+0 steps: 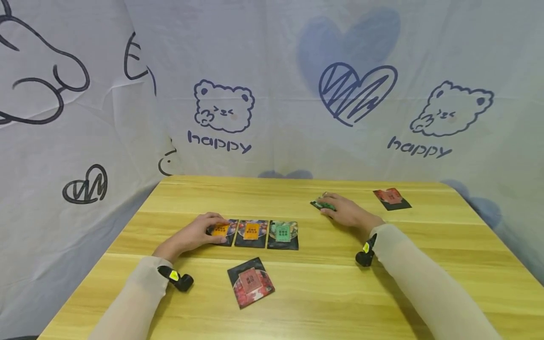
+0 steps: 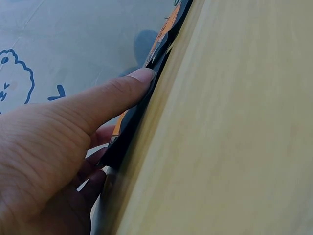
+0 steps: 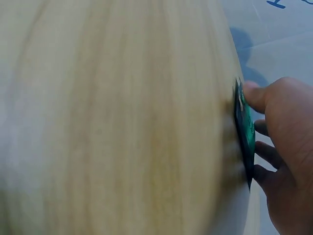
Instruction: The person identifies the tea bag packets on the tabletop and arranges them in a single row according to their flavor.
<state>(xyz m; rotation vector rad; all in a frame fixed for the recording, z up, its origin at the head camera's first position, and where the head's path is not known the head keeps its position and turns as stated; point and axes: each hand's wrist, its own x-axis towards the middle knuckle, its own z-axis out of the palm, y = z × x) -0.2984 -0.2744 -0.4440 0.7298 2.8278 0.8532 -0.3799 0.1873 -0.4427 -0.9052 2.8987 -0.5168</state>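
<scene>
My left hand rests on an orange-labelled dark packet, the left one of a row of three on the wooden table. In the left wrist view the hand's straight thumb presses the packet's edge while the fingers lie on its face. My right hand covers a green packet further back on the right. Seen from the right wrist, that hand's thumb tip is at the end of the green packet and the fingers curl over its top. The packet lies flat on the wood.
Beside the held orange packet lie a second orange one and a green one. A red packet lies nearer me, another red packet at the far right. A printed cloth backdrop surrounds the table.
</scene>
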